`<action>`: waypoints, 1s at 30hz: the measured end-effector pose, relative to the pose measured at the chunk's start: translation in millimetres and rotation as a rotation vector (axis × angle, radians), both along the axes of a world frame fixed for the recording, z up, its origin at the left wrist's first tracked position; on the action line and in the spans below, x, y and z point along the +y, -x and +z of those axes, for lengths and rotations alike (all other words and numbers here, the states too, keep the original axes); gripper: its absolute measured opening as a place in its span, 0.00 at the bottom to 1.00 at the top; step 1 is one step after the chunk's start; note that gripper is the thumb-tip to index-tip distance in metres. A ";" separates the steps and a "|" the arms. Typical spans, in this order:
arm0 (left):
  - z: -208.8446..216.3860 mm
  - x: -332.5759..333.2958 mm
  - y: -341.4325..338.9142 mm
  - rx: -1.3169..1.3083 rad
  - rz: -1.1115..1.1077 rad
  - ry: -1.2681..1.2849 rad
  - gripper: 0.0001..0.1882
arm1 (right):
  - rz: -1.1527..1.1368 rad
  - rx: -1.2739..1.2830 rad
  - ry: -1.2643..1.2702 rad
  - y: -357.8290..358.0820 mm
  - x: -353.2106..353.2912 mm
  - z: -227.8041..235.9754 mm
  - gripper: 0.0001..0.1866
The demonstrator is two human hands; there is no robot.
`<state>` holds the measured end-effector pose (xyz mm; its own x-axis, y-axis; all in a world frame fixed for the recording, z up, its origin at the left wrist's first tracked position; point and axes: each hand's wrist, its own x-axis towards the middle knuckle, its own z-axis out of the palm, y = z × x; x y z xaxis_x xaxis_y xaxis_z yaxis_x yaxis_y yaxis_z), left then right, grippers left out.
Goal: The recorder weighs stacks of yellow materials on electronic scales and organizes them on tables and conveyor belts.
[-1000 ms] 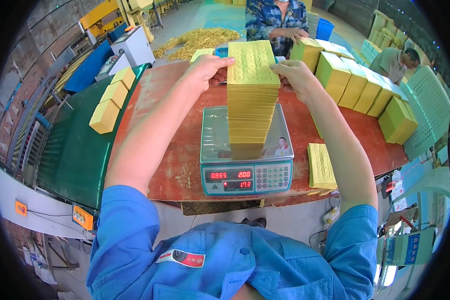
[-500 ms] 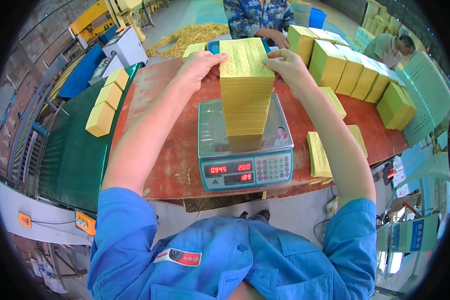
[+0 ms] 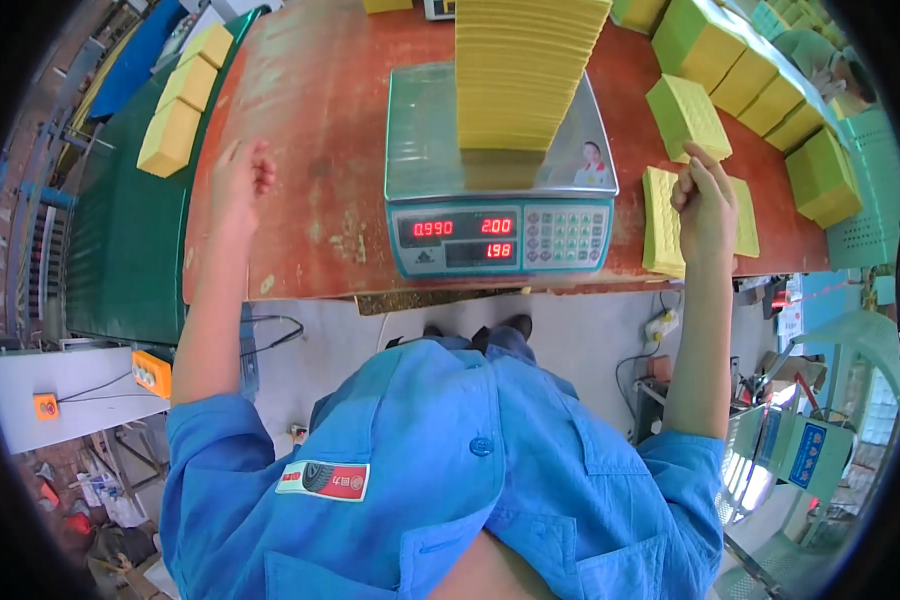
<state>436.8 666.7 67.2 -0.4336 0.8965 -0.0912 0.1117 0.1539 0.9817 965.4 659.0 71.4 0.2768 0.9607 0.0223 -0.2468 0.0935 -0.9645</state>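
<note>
A tall stack of yellow paper sheets stands upright on the metal pan of a digital weighing scale with lit red digits. Neither hand touches it; the view's upper edge cuts off its top. My left hand is over the red table left of the scale, empty, its fingers loosely bent and a little apart. To the right of the scale, my right hand hovers by low yellow paper piles, partly covering them. Its index finger points out and the others curl; I see nothing in it. Just beyond lies another yellow paper bundle.
Yellow paper blocks line the far right of the red table. Several smaller blocks sit on a green surface at left. A person bends at the upper right. Cables and a power strip lie below.
Both hands have let go of the stack's top and drawn apart toward me, one to each side of the scale. The view has tipped downward, and the scale's digits have changed.
</note>
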 end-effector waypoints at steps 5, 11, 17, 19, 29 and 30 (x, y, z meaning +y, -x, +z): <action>1.0 -11.8 0.8 -0.053 -0.049 -0.065 0.13 | 0.056 0.048 -0.004 15.3 -3.2 -3.3 0.14; 5.7 -11.8 -12.3 -0.089 -0.080 -0.046 0.11 | 0.159 0.076 -0.068 53.6 1.5 4.3 0.13; 8.3 -5.0 -14.3 -0.086 -0.130 -0.080 0.12 | 0.158 0.007 -0.048 54.2 7.4 2.1 0.15; 10.6 1.2 -17.0 -0.085 -0.134 -0.079 0.11 | 0.147 0.062 -0.065 49.7 12.1 -2.1 0.13; 66.7 40.7 -92.1 -0.140 -0.339 -0.180 0.13 | 0.112 -0.004 0.017 54.3 22.1 -2.7 0.12; 73.8 46.0 -96.5 -0.152 -0.395 -0.217 0.12 | 0.103 -0.002 -0.013 57.1 22.6 -2.2 0.12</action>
<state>533.4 712.7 141.0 -0.0521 0.9954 0.0803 -0.0269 -0.0818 0.9963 908.3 681.6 69.2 0.1765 0.9837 0.0355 -0.2542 0.0804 -0.9638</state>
